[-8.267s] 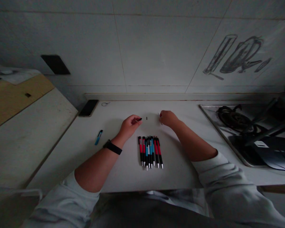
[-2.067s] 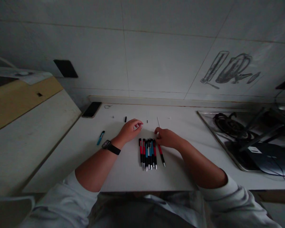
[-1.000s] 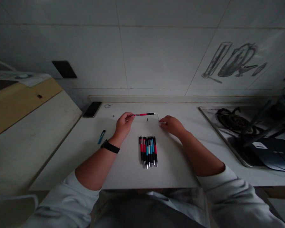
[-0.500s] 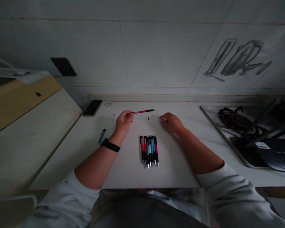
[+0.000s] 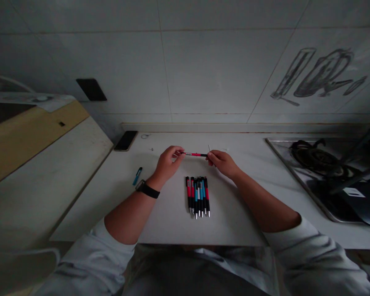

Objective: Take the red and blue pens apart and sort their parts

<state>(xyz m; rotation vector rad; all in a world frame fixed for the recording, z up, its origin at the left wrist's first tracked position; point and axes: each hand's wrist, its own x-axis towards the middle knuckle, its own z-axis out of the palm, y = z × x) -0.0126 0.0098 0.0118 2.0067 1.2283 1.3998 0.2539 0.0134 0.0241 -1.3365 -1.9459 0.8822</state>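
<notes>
A red and black pen [image 5: 195,154] lies level between my two hands above the counter. My left hand [image 5: 170,161] pinches its rear end. At the black grip end, my right hand [image 5: 221,161] has its fingers closed on the pen, so the tip is hidden. A thin whitish stick [image 5: 209,147] shows just behind my right fingers; whether they hold it, I cannot tell. Nearer to me, several red, blue and white pens [image 5: 197,197] lie side by side, silver tips toward me. Left of my left wrist is a short blue pen part [image 5: 137,176].
A black phone [image 5: 126,140] lies at the back left of the white counter [image 5: 169,222], near a thin ring [image 5: 145,136] and a tiny metallic piece [image 5: 152,149]. A gas stove [image 5: 311,164] stands on the right. A pale cabinet [image 5: 64,160] rises on the left.
My right hand has closed on the pen's tip end. The pen has come slightly lower and nearer to me. The small black piece on the counter no longer shows. The camera view has shifted slightly.
</notes>
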